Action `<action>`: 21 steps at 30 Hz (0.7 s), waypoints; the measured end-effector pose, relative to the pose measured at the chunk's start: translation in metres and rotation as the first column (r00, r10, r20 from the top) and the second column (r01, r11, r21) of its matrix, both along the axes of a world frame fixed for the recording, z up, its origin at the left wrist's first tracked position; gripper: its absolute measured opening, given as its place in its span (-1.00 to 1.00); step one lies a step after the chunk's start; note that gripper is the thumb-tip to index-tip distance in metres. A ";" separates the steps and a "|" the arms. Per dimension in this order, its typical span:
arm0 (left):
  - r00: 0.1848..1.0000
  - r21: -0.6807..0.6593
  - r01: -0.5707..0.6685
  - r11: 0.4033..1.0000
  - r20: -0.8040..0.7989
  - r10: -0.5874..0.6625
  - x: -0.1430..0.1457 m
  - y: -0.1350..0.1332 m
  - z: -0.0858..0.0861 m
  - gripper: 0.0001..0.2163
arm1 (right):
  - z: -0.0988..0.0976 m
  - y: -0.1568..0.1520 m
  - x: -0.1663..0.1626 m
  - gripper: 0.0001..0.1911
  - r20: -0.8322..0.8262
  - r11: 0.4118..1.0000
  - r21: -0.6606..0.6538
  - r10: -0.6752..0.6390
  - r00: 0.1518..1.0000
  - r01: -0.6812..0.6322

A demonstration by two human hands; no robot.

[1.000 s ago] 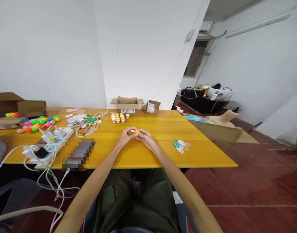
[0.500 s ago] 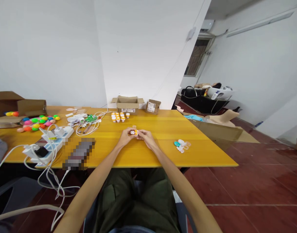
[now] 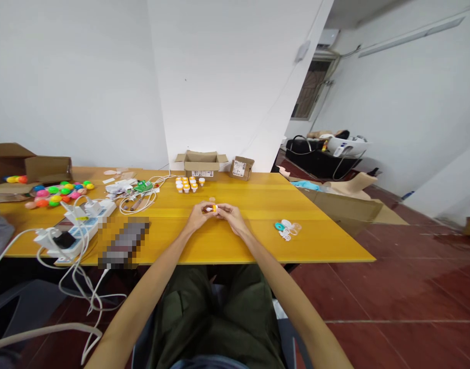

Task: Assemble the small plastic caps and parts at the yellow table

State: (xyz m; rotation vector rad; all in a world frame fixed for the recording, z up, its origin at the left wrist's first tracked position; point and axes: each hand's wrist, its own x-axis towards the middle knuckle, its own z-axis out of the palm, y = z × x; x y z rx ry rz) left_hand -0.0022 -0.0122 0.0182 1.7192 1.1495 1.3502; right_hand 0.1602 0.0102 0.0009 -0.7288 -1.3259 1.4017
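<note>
Between my two hands, just above the table, is a small white-and-orange plastic piece. My left hand has its fingers closed on the white end of it. On the orange end, the fingertips of my right hand are pinched. Its exact kind is too small to make out, and fingers hide part of it. Behind my hands stand several similar white-and-orange pieces in a tight group. To the right lie a teal ring and several small white and clear plastic parts.
An open cardboard box and a smaller box stand against the wall. Leftward are a green circuit board, loose cables, colourful balls and a power strip. A pixelated dark object lies near the table's front edge.
The white-and-orange piece has turned slightly between my fingers, so its white end looks narrower. Both hands keep their hold in nearly the same spot.
</note>
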 end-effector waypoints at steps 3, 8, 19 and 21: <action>1.000 0.015 -0.012 1.000 -0.007 0.012 0.000 0.000 0.000 -0.77 | 0.000 -0.001 0.000 -0.60 0.007 1.000 0.011 -0.006 1.000 0.006; 0.999 0.053 -0.027 0.998 -0.045 0.029 0.000 -0.001 0.002 -0.79 | 0.002 -0.001 0.000 -0.59 0.011 1.000 0.007 -0.016 1.000 0.016; 0.997 0.126 -0.010 0.992 -0.078 0.020 0.000 -0.003 0.004 -0.77 | 0.000 0.000 0.002 -0.56 0.068 1.000 0.010 -0.016 0.998 0.016; 0.997 0.127 -0.007 0.992 -0.074 0.017 0.000 -0.003 0.003 -0.77 | 0.000 0.000 0.001 -0.57 0.076 1.000 0.021 -0.014 0.997 0.012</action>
